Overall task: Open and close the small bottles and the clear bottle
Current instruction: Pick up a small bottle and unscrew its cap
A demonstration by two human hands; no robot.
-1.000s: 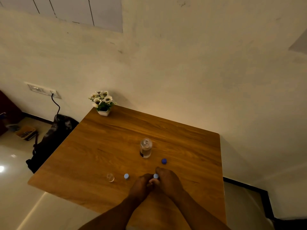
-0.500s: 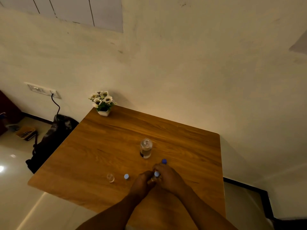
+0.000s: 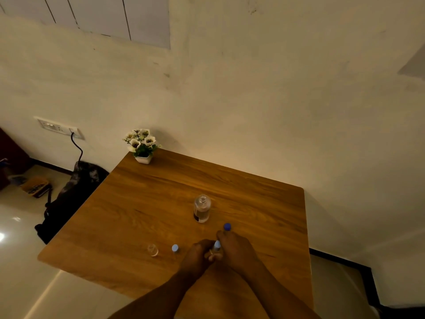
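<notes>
left hand (image 3: 198, 254): curled, grip closed | right hand (image 3: 236, 248): curled, touching left

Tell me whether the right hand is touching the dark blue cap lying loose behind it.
Cannot tell. In the head view the right hand has a fingertip at the very edge of the dark blue cap, with no plain gap or contact visible.

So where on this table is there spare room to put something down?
Bare wood spans between the white potted flowers and the clear glass bottle, and the far right corner. It is crowded near both hands, among the small blue-capped bottles.
</notes>
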